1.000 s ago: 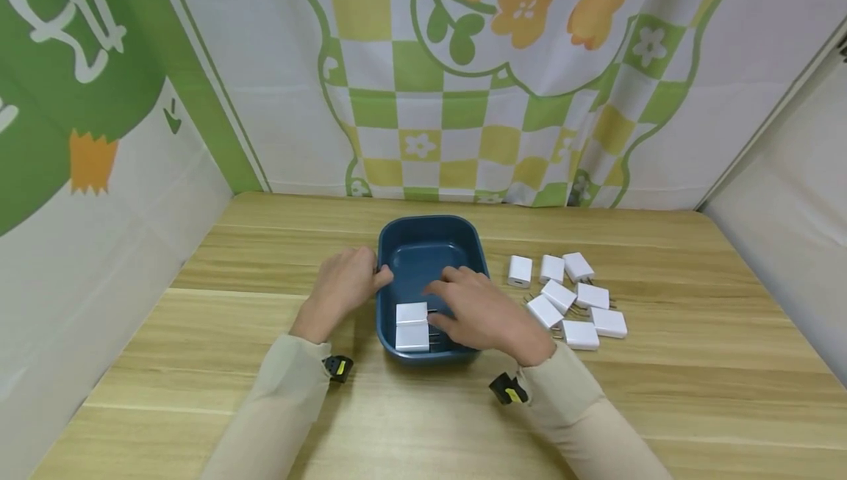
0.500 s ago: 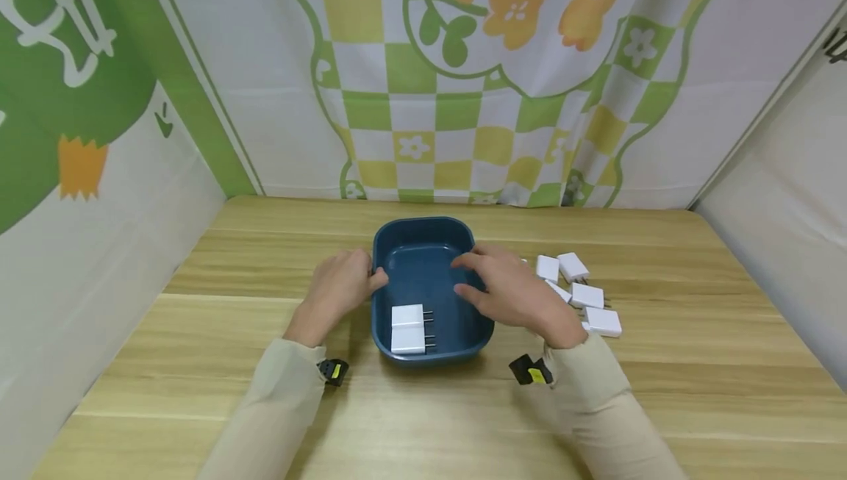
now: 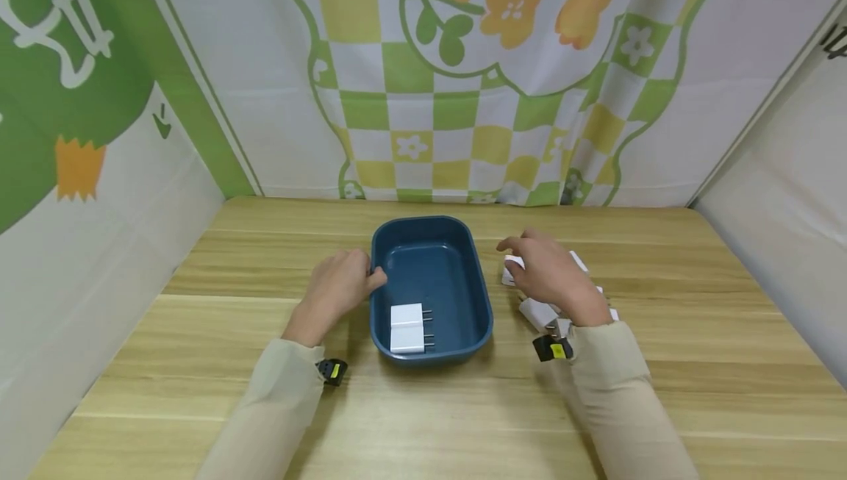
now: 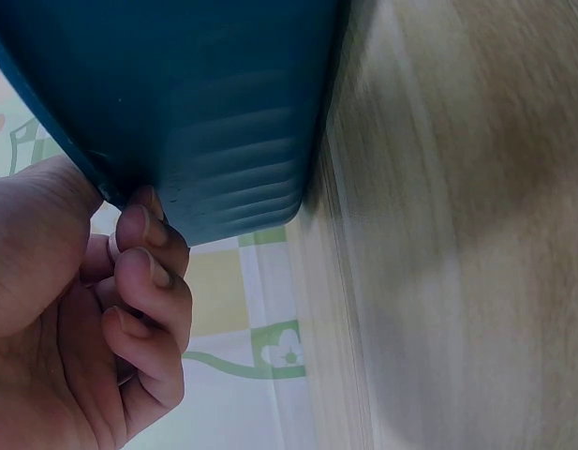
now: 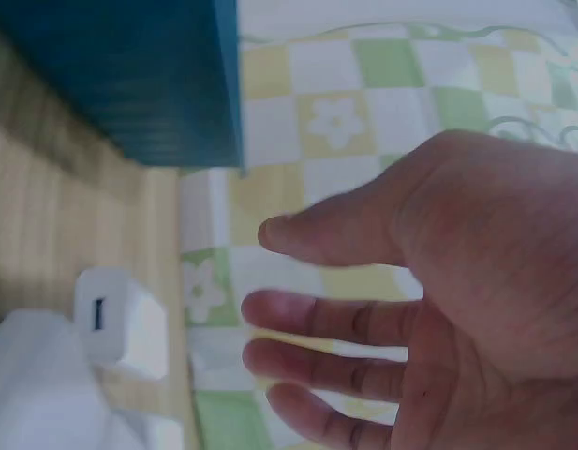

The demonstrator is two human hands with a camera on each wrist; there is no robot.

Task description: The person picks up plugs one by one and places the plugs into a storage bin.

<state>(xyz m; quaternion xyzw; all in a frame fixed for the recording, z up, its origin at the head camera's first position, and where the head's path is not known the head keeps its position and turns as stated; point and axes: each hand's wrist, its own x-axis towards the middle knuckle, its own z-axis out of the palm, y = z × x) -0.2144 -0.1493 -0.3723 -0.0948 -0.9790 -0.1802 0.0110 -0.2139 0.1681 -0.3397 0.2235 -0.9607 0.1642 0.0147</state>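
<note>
A dark blue plastic bin stands on the wooden table. Two white charger plugs lie side by side in its near left corner, prongs to the right. My left hand pinches the bin's left rim; the left wrist view has the thumb over the edge and fingertips beneath. Right of the bin, my right hand hovers above loose white chargers, holding nothing, thumb and fingers apart. Nearest to it is one white charger, its port visible in the right wrist view. That hand hides part of the pile.
Several loose chargers lie partly under the right hand and forearm. A patterned curtain hangs behind the wooden table, with cloth walls on both sides.
My right hand has left the inside of the bin and moved right, over the loose chargers. The left hand keeps its grip on the rim, and the two chargers stay in the bin.
</note>
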